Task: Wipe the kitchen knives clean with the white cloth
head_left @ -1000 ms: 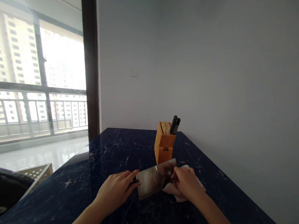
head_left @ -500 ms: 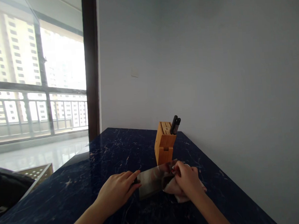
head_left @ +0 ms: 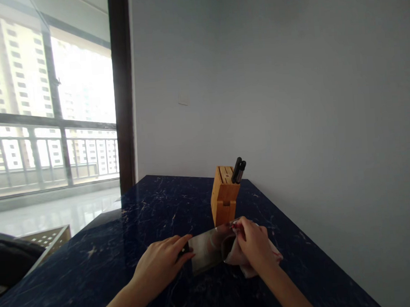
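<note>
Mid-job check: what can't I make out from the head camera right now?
Head view, knife handle: mostly hidden by the left hand.
Head view, far end of the blade: covered by the right hand and cloth.
Head view, whatever is below the black handles: hidden inside the wooden block.
Head view, dark object: cut off by the left edge.

Lighting: daylight from left, through window (head_left: 80, 82), glaring white; buildings (head_left: 21, 63) beyond bleached. Wall (head_left: 294, 119): dim grey, darker at upper right corner. Tabletop (head_left: 159, 206): dark, glossy, pale reflection at left edge. Blade (head_left: 205, 250): muted sheen (mirror-like in patches). Fine detail: soft.
</note>
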The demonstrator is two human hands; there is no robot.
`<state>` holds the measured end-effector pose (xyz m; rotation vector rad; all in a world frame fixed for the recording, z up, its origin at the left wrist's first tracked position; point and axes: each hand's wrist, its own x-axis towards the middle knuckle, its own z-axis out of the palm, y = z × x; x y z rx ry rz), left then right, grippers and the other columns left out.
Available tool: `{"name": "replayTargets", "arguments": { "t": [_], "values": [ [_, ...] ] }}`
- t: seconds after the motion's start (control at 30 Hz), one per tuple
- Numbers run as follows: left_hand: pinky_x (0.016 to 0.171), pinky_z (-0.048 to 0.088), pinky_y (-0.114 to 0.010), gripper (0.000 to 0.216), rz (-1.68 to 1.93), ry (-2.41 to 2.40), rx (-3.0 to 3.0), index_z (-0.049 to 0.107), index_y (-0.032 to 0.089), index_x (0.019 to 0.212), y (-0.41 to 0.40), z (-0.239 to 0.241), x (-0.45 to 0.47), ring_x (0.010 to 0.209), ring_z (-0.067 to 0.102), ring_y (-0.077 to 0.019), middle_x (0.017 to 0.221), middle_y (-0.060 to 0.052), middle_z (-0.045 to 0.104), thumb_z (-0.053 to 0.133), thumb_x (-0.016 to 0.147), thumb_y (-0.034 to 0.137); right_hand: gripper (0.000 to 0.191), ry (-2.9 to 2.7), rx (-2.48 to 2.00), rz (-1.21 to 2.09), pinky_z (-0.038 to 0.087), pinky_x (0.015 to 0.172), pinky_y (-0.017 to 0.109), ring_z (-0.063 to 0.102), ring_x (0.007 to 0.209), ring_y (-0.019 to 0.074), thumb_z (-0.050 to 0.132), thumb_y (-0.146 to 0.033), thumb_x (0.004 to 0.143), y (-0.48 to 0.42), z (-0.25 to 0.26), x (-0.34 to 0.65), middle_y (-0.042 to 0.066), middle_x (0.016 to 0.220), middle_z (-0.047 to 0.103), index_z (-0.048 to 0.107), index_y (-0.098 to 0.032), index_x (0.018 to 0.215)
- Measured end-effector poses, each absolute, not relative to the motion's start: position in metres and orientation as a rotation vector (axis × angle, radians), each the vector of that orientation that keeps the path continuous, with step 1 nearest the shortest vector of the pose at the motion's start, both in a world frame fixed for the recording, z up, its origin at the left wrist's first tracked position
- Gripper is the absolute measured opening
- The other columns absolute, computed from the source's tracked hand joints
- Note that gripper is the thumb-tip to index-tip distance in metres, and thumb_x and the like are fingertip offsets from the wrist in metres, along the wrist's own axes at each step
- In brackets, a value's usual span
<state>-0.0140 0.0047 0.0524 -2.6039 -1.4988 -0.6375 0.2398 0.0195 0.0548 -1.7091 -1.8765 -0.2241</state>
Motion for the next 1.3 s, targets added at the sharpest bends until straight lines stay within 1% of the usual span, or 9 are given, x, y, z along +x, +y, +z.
{"name": "replayTargets", "arguments": {
  "t": [0.13, 0.23, 0.3, 0.37, 0.6, 0.8, 1.0, 1.13, 1.3],
  "values": [
    [0.074, 0.043, -0.029, 0.044, -0.724, -1.643, -2.625, 0.045, 0.029, 0.12, 0.009, 0.053, -0.016, 0.089, 0.06, -0.0205, 0.101, -0.002, 0.062, 0.048, 0.079, 0.045, 0.012, -1.877, -1.706, -0.202, 0.027, 0.074, 0.029, 0.055, 0.081, 0.0171, 0.045, -0.013, 0.075, 0.019, 0.054, 0.239, 0.0, 0.079, 0.062, 0.051, -0.022, 0.079],
    [0.069, 0.042, -0.026, 0.03, -0.775, -1.695, -2.713, 0.058, 0.025, 0.097, 0.015, 0.053, -0.021, 0.082, 0.06, -0.0184, 0.089, -0.001, 0.062, 0.051, 0.076, 0.046, 0.013, -1.867, -1.654, -0.22, 0.026, 0.075, 0.03, 0.055, 0.081, 0.0172, 0.045, -0.012, 0.073, 0.017, 0.055, 0.238, 0.0, 0.079, 0.062, 0.051, -0.022, 0.078],
    [0.064, 0.041, -0.024, 0.027, -0.836, -1.719, -2.772, 0.059, 0.021, 0.083, 0.019, 0.051, -0.023, 0.075, 0.059, -0.0169, 0.081, 0.0, 0.061, 0.052, 0.075, 0.047, 0.014, -1.862, -1.609, -0.236, 0.026, 0.075, 0.03, 0.054, 0.082, 0.0172, 0.044, -0.01, 0.072, 0.015, 0.056, 0.236, 0.0, 0.08, 0.061, 0.051, -0.021, 0.079],
    [0.059, 0.04, -0.023, 0.028, -0.916, -1.733, -2.811, 0.055, 0.019, 0.078, 0.022, 0.047, -0.024, 0.07, 0.057, -0.0157, 0.075, 0.001, 0.06, 0.052, 0.076, 0.046, 0.015, -1.862, -1.584, -0.249, 0.025, 0.075, 0.03, 0.053, 0.082, 0.0174, 0.043, -0.01, 0.072, 0.013, 0.057, 0.233, 0.001, 0.08, 0.06, 0.051, -0.021, 0.079],
    [0.051, 0.037, -0.021, 0.026, -1.112, -1.789, -2.917, 0.045, 0.02, 0.084, 0.02, 0.042, -0.024, 0.056, 0.053, -0.0121, 0.063, 0.005, 0.055, 0.041, 0.082, 0.046, 0.016, -1.908, -1.533, -0.22, 0.026, 0.073, 0.03, 0.05, 0.079, 0.0171, 0.041, -0.009, 0.075, 0.009, 0.053, 0.218, 0.001, 0.08, 0.059, 0.052, -0.021, 0.077],
    [0.05, 0.034, -0.02, 0.026, -1.33, -1.742, -2.893, 0.045, 0.019, 0.076, 0.018, 0.043, -0.014, 0.055, 0.045, -0.0105, 0.061, 0.006, 0.05, 0.047, 0.079, 0.045, 0.018, -1.913, -1.409, -0.212, 0.027, 0.074, 0.031, 0.049, 0.079, 0.0183, 0.044, -0.006, 0.072, 0.003, 0.055, 0.211, 0.002, 0.079, 0.058, 0.053, -0.02, 0.08],
    [0.04, 0.03, -0.017, 0.024, -1.608, -1.748, -3.12, 0.043, 0.02, 0.082, 0.01, 0.043, -0.003, 0.041, 0.04, -0.0069, 0.056, 0.008, 0.043, 0.044, 0.081, 0.044, 0.02, -1.891, -1.297, -0.138, 0.03, 0.074, 0.032, 0.049, 0.081, 0.0188, 0.044, -0.005, 0.072, 0.0, 0.054, 0.206, 0.002, 0.083, 0.058, 0.054, -0.019, 0.082],
    [0.043, 0.034, -0.018, 0.019, -1.515, -1.75, -3.094, 0.046, 0.02, 0.088, 0.006, 0.042, 0.001, 0.045, 0.044, -0.0081, 0.061, 0.006, 0.048, 0.044, 0.081, 0.038, 0.021, -1.972, -1.258, -0.023, 0.032, 0.075, 0.031, 0.049, 0.082, 0.0182, 0.044, -0.004, 0.071, -0.002, 0.045, 0.198, 0.002, 0.081, 0.058, 0.054, -0.021, 0.079],
    [0.059, 0.037, -0.02, 0.009, -1.253, -1.682, -2.954, 0.051, 0.022, 0.088, -0.002, 0.043, 0.007, 0.066, 0.055, -0.0136, 0.072, 0.003, 0.06, 0.047, 0.079, 0.024, 0.02, -2.0, -1.257, 0.042, 0.036, 0.07, 0.03, 0.051, 0.076, 0.0175, 0.044, -0.002, 0.068, -0.002, 0.038, 0.191, 0.001, 0.074, 0.057, 0.053, -0.02, 0.072]
  ]
}}
